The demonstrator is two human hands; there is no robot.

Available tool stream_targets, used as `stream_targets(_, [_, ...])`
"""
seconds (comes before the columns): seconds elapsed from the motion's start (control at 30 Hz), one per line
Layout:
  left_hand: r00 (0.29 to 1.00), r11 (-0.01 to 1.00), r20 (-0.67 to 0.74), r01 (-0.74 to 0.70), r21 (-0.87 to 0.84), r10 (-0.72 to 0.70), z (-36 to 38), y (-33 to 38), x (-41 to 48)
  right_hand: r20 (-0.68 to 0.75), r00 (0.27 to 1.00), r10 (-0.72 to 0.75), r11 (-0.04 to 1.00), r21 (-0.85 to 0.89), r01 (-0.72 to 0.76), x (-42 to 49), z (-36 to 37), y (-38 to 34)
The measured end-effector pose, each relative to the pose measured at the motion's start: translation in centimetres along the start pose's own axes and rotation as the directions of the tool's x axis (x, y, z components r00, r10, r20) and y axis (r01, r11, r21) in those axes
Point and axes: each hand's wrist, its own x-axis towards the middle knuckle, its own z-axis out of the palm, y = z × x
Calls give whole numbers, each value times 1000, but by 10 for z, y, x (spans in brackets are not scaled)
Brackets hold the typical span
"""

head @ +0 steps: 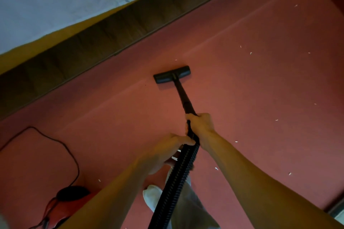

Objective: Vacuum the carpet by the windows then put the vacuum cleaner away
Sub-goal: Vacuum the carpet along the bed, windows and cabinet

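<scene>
A black vacuum floor head (172,74) lies flat on the pink-red carpet (251,89), a short way from the bed's side. Its black wand (183,98) runs back toward me. My right hand (200,123) grips the wand's upper end. My left hand (163,152) holds the ribbed black hose (176,182) just behind it. The hose drops past my leg and out of the bottom of the view. The red and black vacuum body (65,202) sits on the carpet at the lower left, partly hidden by my left forearm.
A dark wooden bed frame (111,29) runs diagonally across the upper left under a white floral sheet (55,2). A black power cord (61,147) loops over the carpet at the left. Small white scraps (251,53) dot the carpet on the right. My white-socked foot (151,196) stands below.
</scene>
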Motion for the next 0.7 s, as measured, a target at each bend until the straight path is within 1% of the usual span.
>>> stream_targets(0.13, [996,996,-63,-59,-59,56,-10,7,13,5,998,-60,998,-28,61,14,11,-20])
stream_targets(0.3, [983,985,-157,-117,-126,96,-15,19,41,35,999,11,998,68,-13,47,16,-43])
stream_targets(0.37, [975,972,-205,-127,-196,86,-11,21,52,40,999,29,998,56,-32,62,20,-47])
stream_targets(0.47, [962,928,-264,-155,-340,64,-5,19,68,26,1000,11,1000,6,-11,76,30,-54])
stream_targets(0.53, [958,908,-283,-165,-385,54,-9,20,70,28,1000,-7,1000,-16,7,79,36,-59])
stream_targets(0.6, [969,912,-243,-143,-384,50,-17,23,64,29,1000,-7,1000,-15,7,76,38,-60])
stream_targets(0.67, [981,943,-193,-89,-320,27,-21,24,55,27,999,24,999,-26,-24,70,37,-53])
stream_targets(0.7, [981,958,-195,-54,-281,-2,-21,24,49,19,999,51,998,-32,-50,64,35,-47])
